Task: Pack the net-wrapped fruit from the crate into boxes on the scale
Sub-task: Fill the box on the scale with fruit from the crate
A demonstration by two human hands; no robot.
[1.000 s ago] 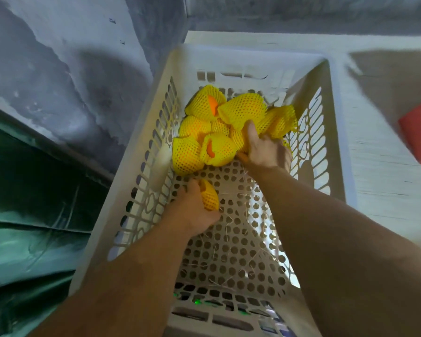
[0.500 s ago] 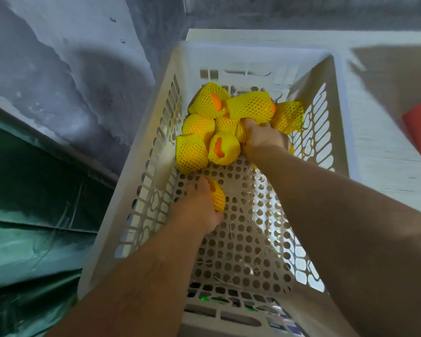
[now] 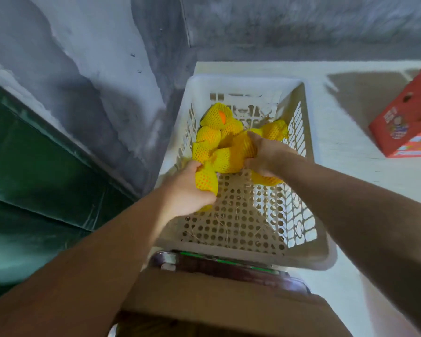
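A white perforated crate (image 3: 301, 215) holds several orange fruits in yellow foam nets (image 3: 216, 117), heaped at its far end. My left hand (image 3: 187, 190) grips one netted fruit (image 3: 206, 180) above the crate floor. My right hand (image 3: 265, 154) is curled round netted fruit (image 3: 233, 154) lifted off the heap, with another (image 3: 265, 180) showing under its palm. Near the bottom edge a brown cardboard box (image 3: 216, 293) sits on a scale (image 3: 229, 262), whose green-lit strip shows just behind it.
A red printed fruit box (image 3: 406, 125) stands on the white table (image 3: 350, 147) at the right. A grey concrete wall (image 3: 95, 69) rises behind and left of the crate, with green sheeting (image 3: 22, 178) below it. Straw bits lie on the crate floor.
Both hands have risen and drawn back toward me with netted fruit. The view has pulled back, so the cardboard box and scale now show below the crate.
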